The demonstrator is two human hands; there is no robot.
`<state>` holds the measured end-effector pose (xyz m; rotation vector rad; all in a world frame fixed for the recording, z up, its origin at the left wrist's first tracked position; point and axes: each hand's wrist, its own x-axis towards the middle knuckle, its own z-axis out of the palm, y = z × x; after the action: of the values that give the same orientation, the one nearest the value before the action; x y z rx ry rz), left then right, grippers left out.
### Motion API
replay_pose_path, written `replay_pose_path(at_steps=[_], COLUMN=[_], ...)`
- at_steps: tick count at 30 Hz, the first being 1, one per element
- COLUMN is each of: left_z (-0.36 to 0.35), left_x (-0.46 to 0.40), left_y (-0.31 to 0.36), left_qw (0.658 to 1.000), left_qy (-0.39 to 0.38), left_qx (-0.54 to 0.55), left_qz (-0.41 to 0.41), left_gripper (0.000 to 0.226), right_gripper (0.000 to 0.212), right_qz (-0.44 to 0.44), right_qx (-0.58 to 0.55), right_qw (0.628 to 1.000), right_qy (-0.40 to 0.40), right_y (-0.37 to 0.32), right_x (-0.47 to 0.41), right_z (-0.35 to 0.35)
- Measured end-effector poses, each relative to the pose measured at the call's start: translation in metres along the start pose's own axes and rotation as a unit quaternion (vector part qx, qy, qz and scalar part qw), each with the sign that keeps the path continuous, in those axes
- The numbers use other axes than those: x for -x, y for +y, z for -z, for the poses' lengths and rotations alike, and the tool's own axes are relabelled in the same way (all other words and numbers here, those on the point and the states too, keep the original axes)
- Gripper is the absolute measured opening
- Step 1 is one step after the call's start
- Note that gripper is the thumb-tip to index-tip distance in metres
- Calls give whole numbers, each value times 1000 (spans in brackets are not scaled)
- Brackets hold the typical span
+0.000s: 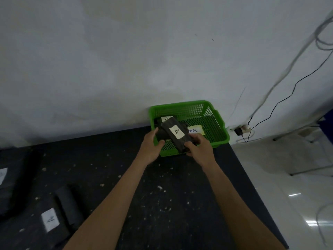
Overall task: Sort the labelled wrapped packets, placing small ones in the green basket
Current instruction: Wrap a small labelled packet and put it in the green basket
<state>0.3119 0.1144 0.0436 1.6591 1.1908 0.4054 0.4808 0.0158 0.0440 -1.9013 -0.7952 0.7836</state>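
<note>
A: From the head view, where's the packet [175, 137]?

B: Over the green basket's [220, 123] near edge, the left hand [150, 148] and right hand [200, 149] both closed on its ends.

A: Handling?

B: Looks soft and light; end grips suit it.

The basket [219, 123] is showing bright green with a mesh pattern. The packet [175, 138] is looking dark grey, wearing a cream label [176, 132] with a black "A". The table [162, 195] is appearing black, speckled with white flecks.
</note>
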Motion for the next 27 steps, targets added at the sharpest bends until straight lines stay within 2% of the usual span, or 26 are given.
replay_pose_path(at_steps=[4, 7, 10, 13, 20, 27], left_z=[-27, -36, -39, -36, -38, -37], left_x=[-22, -26, -25, -26, -28, -30], left_y=[-10, -17, -27, -38, -45, -52], left_qw=[999, 996, 994, 994, 996, 997], left_qy=[16, 26, 41, 32, 27, 28], left_qx=[-13, -56, -81, -76, -46, -40], left_qz=[31, 70, 65, 66, 75, 66], left_gripper=[66, 76, 79, 81, 78, 78], right_gripper=[32, 31, 31, 36, 30, 33], right_qz=[5, 18, 55, 51, 22, -19], right_qx=[92, 146, 185, 216, 284, 258], right_qw=[995, 983, 967, 951, 938, 955], right_qy=[-39, -107, -168, -215, -197, -145], right_y=[23, 25, 24, 31, 57, 60], right_x=[-50, -82, -112, -132, -154, -158], right_z=[29, 35, 31, 22, 5, 0])
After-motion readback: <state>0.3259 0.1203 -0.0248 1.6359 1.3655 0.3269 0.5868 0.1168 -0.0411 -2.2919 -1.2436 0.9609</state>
